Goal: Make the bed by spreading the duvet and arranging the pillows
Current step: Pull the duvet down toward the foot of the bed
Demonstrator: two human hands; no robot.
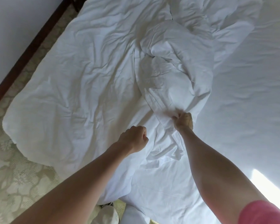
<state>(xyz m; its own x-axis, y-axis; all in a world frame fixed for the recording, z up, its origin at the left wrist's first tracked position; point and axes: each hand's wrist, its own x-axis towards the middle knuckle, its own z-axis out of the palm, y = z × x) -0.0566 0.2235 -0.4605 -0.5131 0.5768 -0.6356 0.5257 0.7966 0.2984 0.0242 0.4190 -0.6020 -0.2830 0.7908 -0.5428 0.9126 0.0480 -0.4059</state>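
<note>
A white duvet [81,75] lies crumpled across the bed, with a thick bunched ridge [173,75] running down its middle. My right hand [183,121] grips the near end of that bunched fold, fingers curled into the fabric. My left hand [133,138] hovers just to the left of it over the duvet, fingers curled in a loose fist, holding nothing that I can see. The bare white sheet [252,88] of the mattress shows on the right. No pillow is plainly in view.
A patterned beige carpet [18,178] runs along the left of the bed, bordered by a dark wooden skirting [26,50] and a pale wall. The duvet's left corner [14,126] hangs over the bed's edge. Bright sunlight [265,188] strikes the sheet at lower right.
</note>
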